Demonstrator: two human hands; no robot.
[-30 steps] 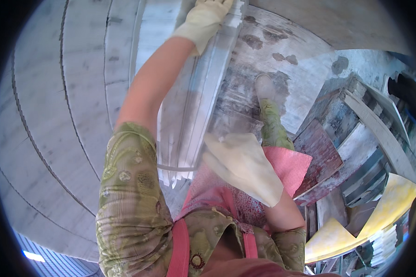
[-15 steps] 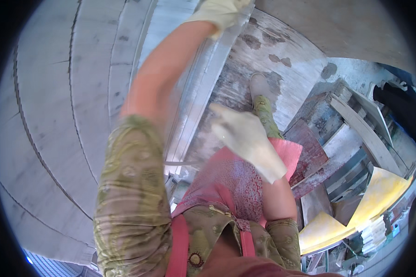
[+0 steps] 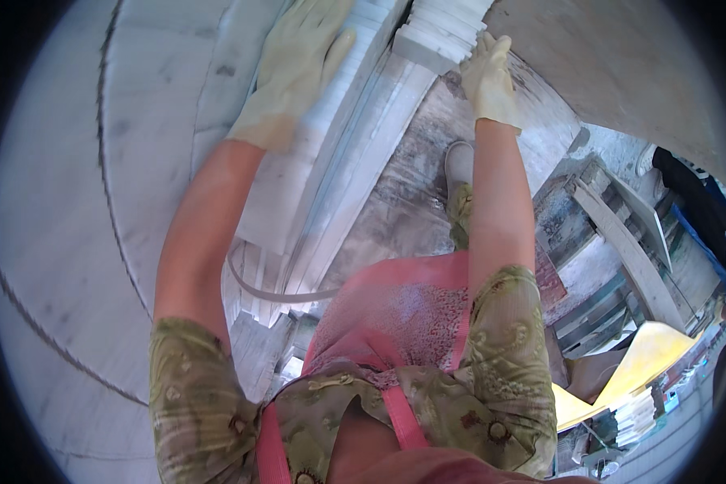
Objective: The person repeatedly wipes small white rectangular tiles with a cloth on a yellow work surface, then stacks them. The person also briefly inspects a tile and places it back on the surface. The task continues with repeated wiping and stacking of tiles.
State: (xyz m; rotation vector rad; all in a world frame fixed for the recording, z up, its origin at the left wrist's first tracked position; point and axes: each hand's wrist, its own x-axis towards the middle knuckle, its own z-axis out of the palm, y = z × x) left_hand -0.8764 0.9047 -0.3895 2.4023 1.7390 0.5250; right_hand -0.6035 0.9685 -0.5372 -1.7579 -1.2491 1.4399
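Observation:
Both hands wear pale cream rubber gloves. My left hand (image 3: pixel 297 68) lies flat, fingers stretched forward, on the long white slabs (image 3: pixel 270 194) at my left; its thumb stands a little apart. My right hand (image 3: pixel 490 81) is raised at the far end, palm turned toward a stack of thin white strips (image 3: pixel 444 36), fingers loosely extended at the stack's right side. Whether the fingertips press on the strips cannot be made out. The strips lie side by side near the slab edge.
Large grey-veined white slabs (image 3: pixel 64 242) with dark seams fill the left. A grey strap (image 3: pixel 282 297) curves by my pink apron (image 3: pixel 395 315). To the right are wooden pallet boards (image 3: pixel 629 242), a yellow sheet (image 3: pixel 645 363) and another person's dark-clothed leg (image 3: pixel 682 181).
My right hand has swung forward from before my apron to the white strips. My left hand has come back and leftward onto the slabs. The stack of strips now shows between them.

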